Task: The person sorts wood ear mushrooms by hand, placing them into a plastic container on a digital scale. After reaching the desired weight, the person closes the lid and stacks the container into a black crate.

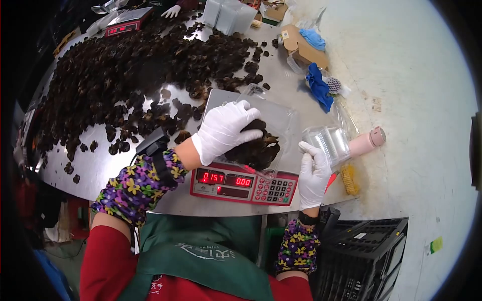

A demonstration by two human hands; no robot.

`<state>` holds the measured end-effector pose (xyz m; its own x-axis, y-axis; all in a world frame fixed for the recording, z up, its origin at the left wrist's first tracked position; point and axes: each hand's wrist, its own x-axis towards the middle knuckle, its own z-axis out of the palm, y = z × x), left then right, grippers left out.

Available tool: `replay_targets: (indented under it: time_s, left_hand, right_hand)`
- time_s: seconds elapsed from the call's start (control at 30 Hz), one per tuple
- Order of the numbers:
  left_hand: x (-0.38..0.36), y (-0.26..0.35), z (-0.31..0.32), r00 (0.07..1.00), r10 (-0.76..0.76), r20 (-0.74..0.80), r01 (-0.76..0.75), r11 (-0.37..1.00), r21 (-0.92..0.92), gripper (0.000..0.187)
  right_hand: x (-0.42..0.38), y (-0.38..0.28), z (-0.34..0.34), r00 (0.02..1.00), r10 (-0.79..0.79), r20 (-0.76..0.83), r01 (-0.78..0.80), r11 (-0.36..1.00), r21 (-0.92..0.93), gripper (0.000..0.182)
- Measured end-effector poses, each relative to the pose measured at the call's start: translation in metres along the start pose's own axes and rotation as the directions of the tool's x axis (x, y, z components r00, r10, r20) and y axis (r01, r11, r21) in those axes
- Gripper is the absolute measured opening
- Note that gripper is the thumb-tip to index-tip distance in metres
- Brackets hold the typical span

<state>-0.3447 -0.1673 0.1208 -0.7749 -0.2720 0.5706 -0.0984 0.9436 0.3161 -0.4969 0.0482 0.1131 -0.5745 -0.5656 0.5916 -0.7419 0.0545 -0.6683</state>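
Observation:
My left hand [228, 128], in a white glove, is over the scale [244, 188], fingers curved round a clump of dark brown mushroom-like pieces [257, 150]. The clump sits in a clear plastic container [281, 128] on the scale's metal plate. Red digits on the scale's display read 0.157 and 0.00. Just right of the scale, my right hand [314, 175] is raised, also gloved, its fingers bent and close together; whether anything thin lies between them is hidden. Behind it are clear ridged plastic boxes [329, 143].
A large heap of dark pieces [125, 75] covers the table's left and back. A second scale [128, 22] and another person's gloved hand [171, 11] are at the back. Rightward lie a pink bottle [368, 142], blue cloth [319, 88] and cardboard box [301, 47]. Black crates [361, 251] stand below.

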Motion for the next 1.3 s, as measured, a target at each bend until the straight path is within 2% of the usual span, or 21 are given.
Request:
replay_targets:
  time_s: [0.13,0.23,0.27,0.33,0.4,0.47,0.5,0.53,0.6,0.63,0.67,0.83,0.9,0.93,1.0,1.03,1.07,1.13,1.2,1.27,1.3]
  left_hand:
    - [-0.005,-0.007,0.006,0.999,0.043,0.017,-0.043,0.998,0.05,0.045]
    - [-0.017,-0.01,-0.013,0.989,-0.147,-0.002,0.143,0.966,-0.217,0.04]
    - [-0.024,-0.016,-0.012,0.98,-0.18,-0.081,0.148,0.942,-0.3,0.035]
    - [-0.04,-0.021,-0.02,0.94,-0.329,-0.091,0.26,0.863,-0.433,0.031]
    - [-0.056,-0.028,-0.021,0.912,-0.397,-0.103,0.329,0.858,-0.395,0.028]
    - [-0.068,-0.031,-0.015,0.814,-0.577,0.072,0.506,0.641,-0.577,0.031]
    - [-0.07,-0.024,-0.019,0.763,-0.612,0.208,0.576,0.499,-0.647,0.038]
    - [-0.071,-0.019,-0.021,0.73,-0.612,0.305,0.648,0.477,-0.593,0.054]
    - [-0.083,-0.017,-0.003,0.876,-0.481,0.029,0.443,0.78,-0.442,0.071]
    - [-0.079,-0.005,-0.013,0.861,-0.495,0.113,0.486,0.739,-0.467,0.083]
    - [-0.081,-0.002,-0.008,0.929,-0.369,-0.036,0.334,0.874,-0.353,0.085]
    - [-0.068,0.013,0.012,0.897,-0.432,-0.092,0.407,0.89,-0.207,0.08]
    - [-0.065,0.005,0.024,0.914,-0.385,-0.125,0.371,0.92,-0.123,0.075]
    - [-0.064,0.003,0.027,0.933,-0.328,-0.146,0.327,0.945,-0.031,0.07]
    - [-0.063,0.005,0.024,0.934,-0.334,-0.125,0.336,0.942,0.002,0.062]
    - [-0.063,0.005,0.023,0.925,-0.356,-0.134,0.349,0.934,-0.077,0.062]
    - [-0.062,0.005,0.021,0.915,-0.378,-0.141,0.356,0.921,-0.155,0.062]
    - [-0.073,0.004,0.019,0.914,-0.37,-0.169,0.321,0.911,-0.258,0.057]
    - [-0.088,-0.002,0.024,0.861,-0.477,-0.175,0.311,0.767,-0.562,0.059]
    - [-0.092,0.001,0.015,0.778,-0.602,-0.179,0.358,0.66,-0.661,0.037]
    - [-0.091,-0.002,0.014,0.809,-0.556,-0.193,0.379,0.743,-0.552,0.032]
  right_hand:
    - [0.002,0.02,-0.003,0.989,0.146,0.009,-0.146,0.984,0.097,0.018]
    - [0.01,0.034,-0.003,0.954,0.278,0.111,-0.294,0.94,0.171,0.025]
    - [0.013,0.032,0.001,0.955,0.274,0.115,-0.291,0.94,0.176,0.025]
    - [0.022,0.025,0.01,0.831,0.532,0.163,-0.531,0.669,0.52,0.032]
    - [0.028,0.043,0.016,0.811,0.535,0.237,-0.563,0.6,0.568,0.043]
    - [0.038,0.056,0.025,0.688,0.597,0.414,-0.623,0.193,0.758,0.049]
    - [0.046,0.059,0.03,0.659,0.62,0.426,-0.639,0.163,0.752,0.053]
    - [0.053,0.062,0.032,0.661,0.619,0.424,-0.638,0.167,0.752,0.053]
    - [0.066,0.066,0.034,0.573,0.654,0.494,-0.681,0.045,0.731,0.052]
    - [0.07,0.07,0.035,0.575,0.655,0.49,-0.68,0.051,0.731,0.052]
    - [0.073,0.074,0.036,0.571,0.642,0.511,-0.707,0.068,0.704,0.053]
    - [0.074,0.072,0.034,0.593,0.534,0.603,-0.752,0.099,0.651,0.051]
    - [0.072,0.05,0.034,0.678,0.533,0.506,-0.697,0.247,0.673,0.051]
    - [0.069,0.044,0.032,0.677,0.53,0.512,-0.701,0.251,0.667,0.051]
    - [0.056,0.032,0.027,0.815,0.46,0.353,-0.572,0.535,0.622,0.048]
    - [0.044,0.018,0.021,0.876,0.354,0.328,-0.483,0.645,0.593,0.042]
    - [0.035,0.002,0.017,0.877,0.35,0.33,-0.481,0.645,0.594,0.042]
    - [0.018,-0.021,0.01,0.961,0.145,0.237,-0.191,0.964,0.182,0.035]
    - [0.002,-0.019,0.011,0.966,0.134,0.219,-0.172,0.971,0.166,0.029]
    - [-0.009,-0.026,0.011,0.964,0.159,0.212,-0.189,0.973,0.13,0.027]
    - [-0.01,-0.023,0.011,0.965,0.133,0.225,-0.166,0.977,0.137,0.026]
